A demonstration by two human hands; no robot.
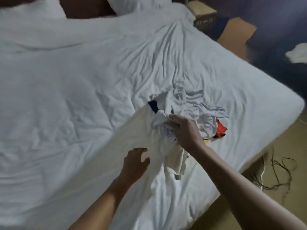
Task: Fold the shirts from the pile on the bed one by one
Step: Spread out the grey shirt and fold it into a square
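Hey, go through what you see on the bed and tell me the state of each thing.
pile of shirts: crumpled, unfolded.
white shirt: bunched, partly pulled from the pile.
orange shirt: crumpled at the pile's edge.
right hand: grips the white shirt.
left hand: open, fingers spread, holds nothing.
bed sheet: wrinkled.

Right hand (184, 130) fingertips buried in the pile (191, 113); grip unclear. Orange garment (220, 128) mostly covered; pillow (29, 7) cut by top edge.

Shirt pile (197, 119) lay crumpled near the bed's (79, 83) right edge; mostly white, orange shirt (220, 129) toward that edge, navy scrap (153, 106) opposite.
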